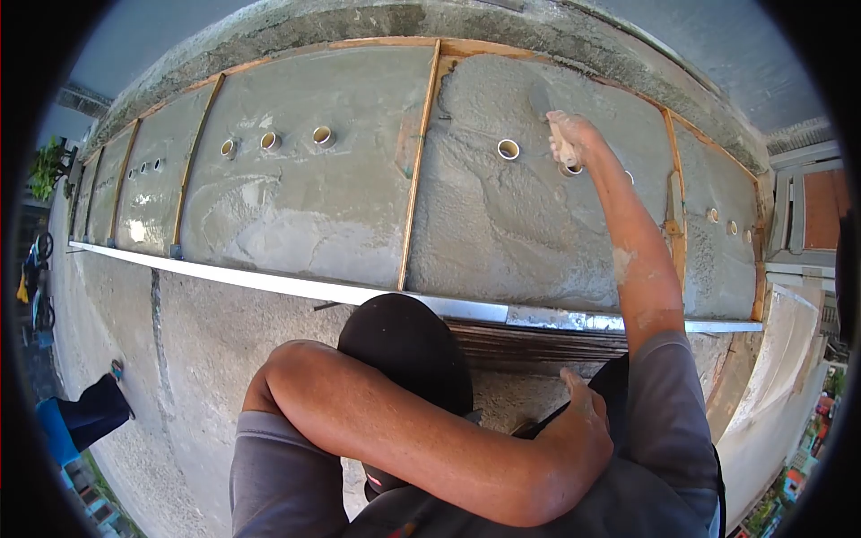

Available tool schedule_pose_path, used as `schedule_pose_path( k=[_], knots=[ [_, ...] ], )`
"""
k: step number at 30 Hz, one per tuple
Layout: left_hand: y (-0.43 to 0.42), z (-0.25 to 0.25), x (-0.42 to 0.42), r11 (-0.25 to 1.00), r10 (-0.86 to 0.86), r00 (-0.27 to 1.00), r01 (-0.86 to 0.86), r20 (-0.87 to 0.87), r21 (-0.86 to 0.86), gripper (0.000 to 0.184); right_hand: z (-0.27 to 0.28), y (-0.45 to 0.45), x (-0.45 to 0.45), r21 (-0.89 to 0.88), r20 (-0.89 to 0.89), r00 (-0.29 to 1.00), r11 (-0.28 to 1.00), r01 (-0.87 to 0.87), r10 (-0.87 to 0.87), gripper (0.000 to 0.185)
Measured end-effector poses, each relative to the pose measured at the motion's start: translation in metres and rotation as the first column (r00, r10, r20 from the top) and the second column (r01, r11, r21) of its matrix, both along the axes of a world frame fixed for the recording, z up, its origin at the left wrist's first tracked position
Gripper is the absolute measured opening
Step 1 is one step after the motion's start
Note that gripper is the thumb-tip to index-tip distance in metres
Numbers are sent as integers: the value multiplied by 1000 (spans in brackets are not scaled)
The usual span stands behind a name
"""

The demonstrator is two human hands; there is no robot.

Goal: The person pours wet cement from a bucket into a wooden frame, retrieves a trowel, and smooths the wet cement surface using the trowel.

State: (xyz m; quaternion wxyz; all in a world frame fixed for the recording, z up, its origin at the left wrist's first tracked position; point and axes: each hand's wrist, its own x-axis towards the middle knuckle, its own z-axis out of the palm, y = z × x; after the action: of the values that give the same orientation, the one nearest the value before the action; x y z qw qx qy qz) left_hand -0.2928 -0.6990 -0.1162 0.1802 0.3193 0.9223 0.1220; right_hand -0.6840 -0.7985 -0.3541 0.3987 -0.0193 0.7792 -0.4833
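Observation:
My right hand (576, 136) reaches far forward over wet grey concrete (502, 224). Its fingers are wrapped round a pale, stubby handle (564, 152), which looks like a trowel's; the blade cannot be made out. Just below that hand is the rim of a pipe stub (572, 169), partly covered by it. Another white-rimmed pipe stub (508, 149) rises from the concrete to the left. My left forearm crosses in front of my body, past a dark, rounded knee (404, 345). My left hand (583, 423) hangs near my other leg, fingers loosely extended, with nothing seen in it.
Wooden strips (421, 161) divide the concrete into panels, smoother on the left. A long metal edge (269, 278) runs along the near side. More pipe stubs (270, 141) stand in the left panels. At far left a person's leg (94, 414) shows on the pavement.

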Motion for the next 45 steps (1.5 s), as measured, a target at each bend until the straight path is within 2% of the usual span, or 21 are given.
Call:
schedule_pose_path(
  k=[1,4,7,10,13,16,18,20,23,26,29,31,34,38,41,44,45],
  knots=[
    [-2,-1,0,1000,6,1000,-6,-4,24,38,-4,-8,-2,-33,55,998,999,18,-16,40],
    [-11,9,-1,1000,12,999,-12,43,3,41,-10,-47,2,-20,40,997,998,-62,63,38],
    [-20,13,-7,999,33,998,-31,60,-42,41,-7,-78,15,23,7,998,998,-57,57,38],
    [-26,11,-14,998,45,996,-41,83,-54,39,-18,-109,20,98,-113,982,985,-141,152,35],
    [-15,-11,-16,998,58,994,-58,90,4,37,-16,-136,20,242,-201,874,887,-393,442,35],
    [-16,-15,-19,999,26,991,-21,130,-38,36,-17,-123,11,68,-60,960,961,-270,274,37],
    [-28,-13,-19,998,48,988,-52,146,21,37,10,-88,15,110,-281,945,984,-138,164,37],
    [-35,-9,-19,997,57,986,-63,159,33,37,15,-65,-5,58,-226,973,998,-36,48,36],
    [-37,-7,-20,999,41,983,-42,177,0,38,-3,-74,-23,104,-110,994,994,-17,28,35],
    [-40,-6,-22,998,54,985,-56,165,8,39,-4,-111,-10,170,-78,979,970,-173,188,38],
    [-46,1,-19,995,98,988,-97,122,-15,40,13,-115,18,311,-189,891,886,-344,412,40],
    [-35,-10,-20,996,81,990,-76,118,-44,42,29,-106,39,343,-192,856,851,-399,479,41],
    [-46,-6,-24,999,2,985,-9,173,41,37,26,-84,67,365,-260,779,804,-468,571,43],
    [-50,-3,-24,1000,-12,990,10,139,15,38,30,-59,106,423,-279,726,759,-495,629,42],
    [-47,-2,-23,999,-21,990,17,137,28,39,27,-61,97,270,-197,847,858,-438,494,43],
    [-41,-3,-30,997,-74,977,69,198,31,39,27,-68,113,367,-139,800,780,-507,584,44],
    [-44,-2,-33,995,-100,974,94,204,38,39,29,-63,121,391,-198,725,732,-558,659,45]
  ],
)
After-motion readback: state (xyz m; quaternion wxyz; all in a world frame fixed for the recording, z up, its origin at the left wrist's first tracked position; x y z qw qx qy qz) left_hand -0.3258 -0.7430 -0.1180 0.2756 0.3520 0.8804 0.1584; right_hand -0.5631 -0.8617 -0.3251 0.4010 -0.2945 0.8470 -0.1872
